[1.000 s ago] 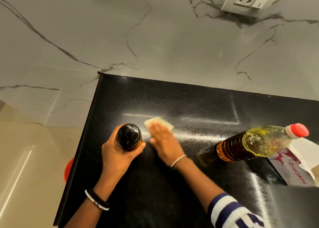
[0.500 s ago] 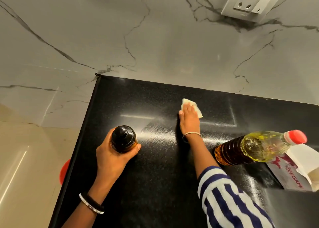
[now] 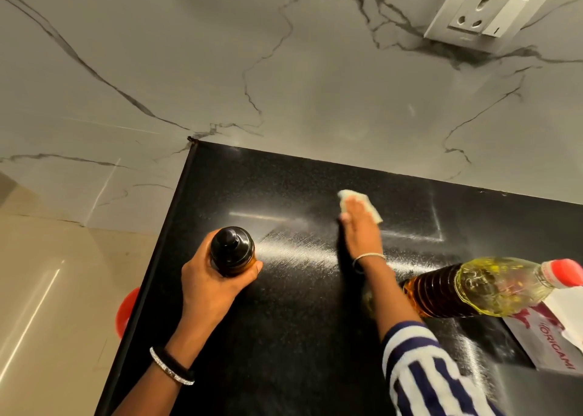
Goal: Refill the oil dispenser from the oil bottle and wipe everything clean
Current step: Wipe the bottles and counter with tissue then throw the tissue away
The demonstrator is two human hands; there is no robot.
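Note:
My left hand (image 3: 209, 284) grips the dark oil dispenser (image 3: 232, 249), which has a black cap, near the left edge of the black countertop (image 3: 284, 337). My right hand (image 3: 359, 226) lies flat with straight fingers on a pale folded tissue (image 3: 367, 202), pressing it onto the counter toward the back. The clear oil bottle (image 3: 482, 286), with amber oil and a red cap, stands on the counter to the right of my right forearm.
A white tissue pack with red lettering (image 3: 555, 330) lies at the right edge, behind the bottle. A marble wall with a white socket plate (image 3: 485, 15) rises behind the counter. Something red (image 3: 127, 311) shows below the counter's left edge. Wipe streaks shine on the counter.
My right hand has slid the tissue from beside the dispenser away to the back and right of the counter. My left hand has kept its grip on the dispenser.

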